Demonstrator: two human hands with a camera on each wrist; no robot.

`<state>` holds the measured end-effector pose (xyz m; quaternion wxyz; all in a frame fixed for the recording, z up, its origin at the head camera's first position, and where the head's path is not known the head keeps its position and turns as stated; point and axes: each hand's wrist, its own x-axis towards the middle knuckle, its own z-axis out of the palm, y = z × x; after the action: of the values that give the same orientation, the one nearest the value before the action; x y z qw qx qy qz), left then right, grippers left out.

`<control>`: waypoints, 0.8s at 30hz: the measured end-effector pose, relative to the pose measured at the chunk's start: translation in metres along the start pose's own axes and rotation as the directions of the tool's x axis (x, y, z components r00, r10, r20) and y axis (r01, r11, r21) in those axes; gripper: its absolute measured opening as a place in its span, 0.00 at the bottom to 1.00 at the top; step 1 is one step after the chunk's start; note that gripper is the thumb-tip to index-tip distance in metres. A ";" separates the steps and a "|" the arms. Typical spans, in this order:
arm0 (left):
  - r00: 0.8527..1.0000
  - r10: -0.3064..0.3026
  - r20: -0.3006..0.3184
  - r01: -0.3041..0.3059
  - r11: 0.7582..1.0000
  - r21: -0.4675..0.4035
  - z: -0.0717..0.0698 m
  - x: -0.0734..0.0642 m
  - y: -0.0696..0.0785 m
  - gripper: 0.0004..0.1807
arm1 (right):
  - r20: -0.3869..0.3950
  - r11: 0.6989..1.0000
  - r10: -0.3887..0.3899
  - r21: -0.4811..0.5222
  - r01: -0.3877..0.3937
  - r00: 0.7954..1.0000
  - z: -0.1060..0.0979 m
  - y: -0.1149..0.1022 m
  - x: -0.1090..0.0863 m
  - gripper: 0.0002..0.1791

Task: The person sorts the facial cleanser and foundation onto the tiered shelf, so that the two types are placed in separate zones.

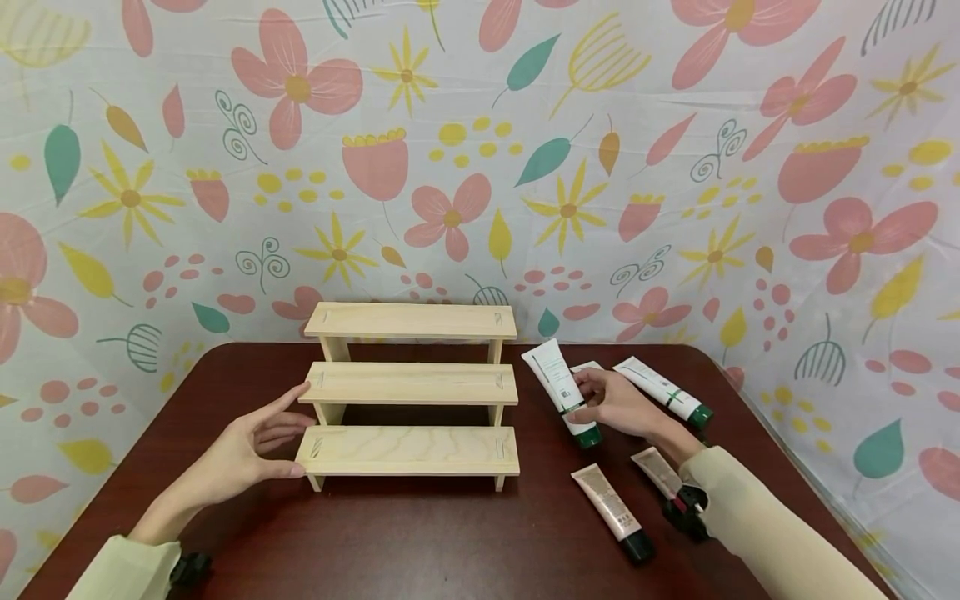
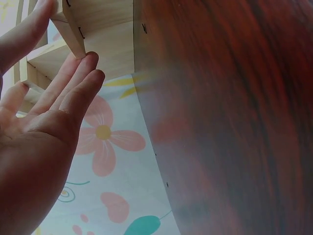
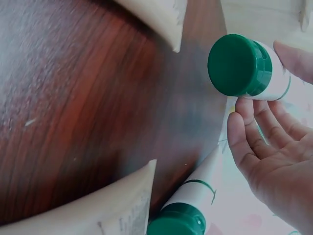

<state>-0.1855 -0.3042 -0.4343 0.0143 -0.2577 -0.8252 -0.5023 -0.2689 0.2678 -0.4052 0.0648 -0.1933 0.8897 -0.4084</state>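
Note:
A pale wooden three-tier stand (image 1: 411, 383) stands on the dark table. My left hand (image 1: 251, 450) is at its left side, thumb by the bottom step and index finger by the middle one; the left wrist view shows the extended fingers (image 2: 73, 93) against the wood. Right of the stand, my right hand (image 1: 618, 404) grips a white tube (image 1: 553, 372) with a green cap, thumb on one side and fingers on the other. The right wrist view shows that green cap (image 3: 237, 66) raised off the table. Another white piece (image 1: 587, 367) behind this hand is mostly hidden.
A second white tube (image 1: 660, 387) with a green cap lies at the right. Nearer lie a beige tube (image 1: 607, 502) with a black cap and another beige tube (image 1: 656, 471), partly covered by the right wrist. A flower-patterned cloth (image 1: 450, 167) hangs behind the table.

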 end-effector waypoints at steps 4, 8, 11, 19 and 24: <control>1.000 0.000 -0.001 0.000 1.000 -0.001 0.000 0.000 0.001 0.60 | -0.028 1.000 0.000 -0.024 -0.001 1.000 0.000 -0.003 -0.001 0.38; 1.000 -0.001 0.000 0.001 1.000 0.000 0.000 0.000 0.001 0.60 | -0.053 1.000 0.016 0.002 -0.016 0.998 -0.002 -0.007 -0.003 0.44; 1.000 -0.003 -0.001 0.003 1.000 -0.004 0.000 -0.001 0.001 0.60 | -0.074 0.999 0.017 0.047 -0.014 0.997 -0.003 -0.011 -0.004 0.45; 1.000 -0.006 0.001 0.006 1.000 -0.008 0.000 -0.001 0.001 0.60 | -0.146 0.992 -0.051 0.107 0.067 0.988 -0.001 -0.023 -0.004 0.36; 1.000 -0.014 0.001 0.014 1.000 -0.015 0.000 0.000 0.001 0.60 | -0.193 0.989 -0.095 0.096 0.115 0.977 0.000 -0.035 -0.004 0.34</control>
<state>-0.1845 -0.3035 -0.4336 0.0084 -0.2522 -0.8232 -0.5086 -0.2548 0.2493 -0.3789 -0.0307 -0.1970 0.8573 -0.4746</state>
